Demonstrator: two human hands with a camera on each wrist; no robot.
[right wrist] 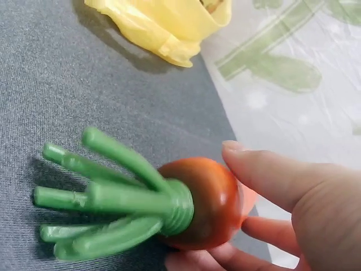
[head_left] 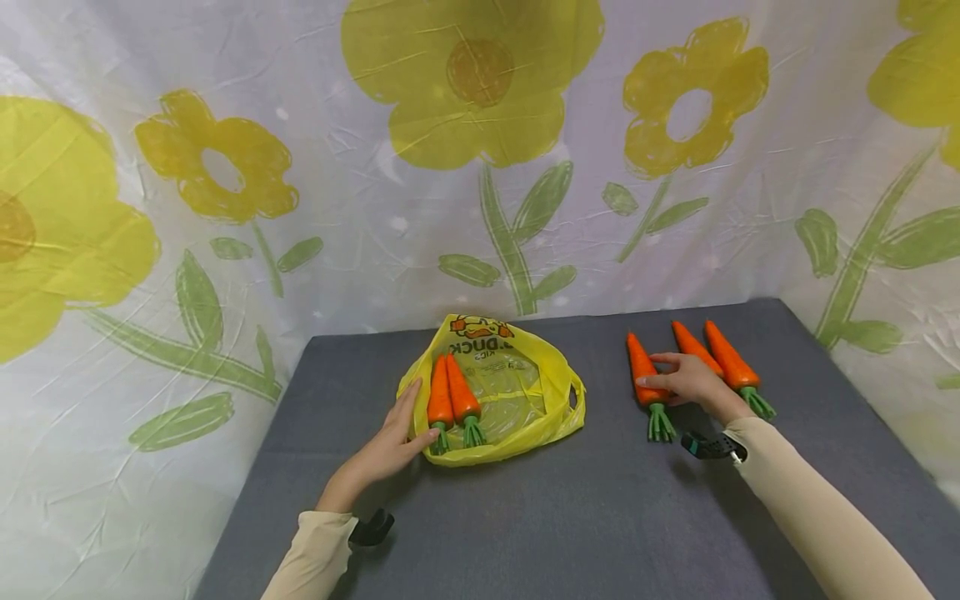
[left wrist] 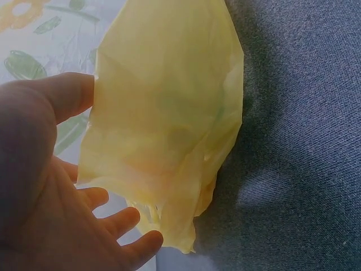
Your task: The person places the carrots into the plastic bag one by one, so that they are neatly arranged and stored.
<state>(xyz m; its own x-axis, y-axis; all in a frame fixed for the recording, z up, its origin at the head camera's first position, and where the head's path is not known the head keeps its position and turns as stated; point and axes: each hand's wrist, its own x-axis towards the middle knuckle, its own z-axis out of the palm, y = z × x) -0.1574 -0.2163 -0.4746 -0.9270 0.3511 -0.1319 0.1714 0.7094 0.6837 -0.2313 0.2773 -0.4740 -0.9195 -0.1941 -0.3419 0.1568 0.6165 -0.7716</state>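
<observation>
A yellow plastic bag (head_left: 562, 408) lies on the table with its mouth toward me, two orange carrots (head_left: 462, 396) with green stems inside. My left hand (head_left: 390, 437) is at the bag's left edge, fingers extended along its outside. In the left wrist view the thumb reaches behind the edge of the bag (left wrist: 163, 84), and the other fingers are spread apart. To the right, my right hand (head_left: 686, 379) grips a carrot (head_left: 642, 367) by its thick upper part. The right wrist view shows thumb and fingers around this carrot (right wrist: 197, 197), its green stems pointing away from the palm.
Two more carrots (head_left: 731, 358) lie just beyond the right hand, one partly hidden by it. A dark grey cloth (head_left: 555, 517) covers the table. Behind it hangs a pale sheet (head_left: 360, 250) printed with yellow flowers.
</observation>
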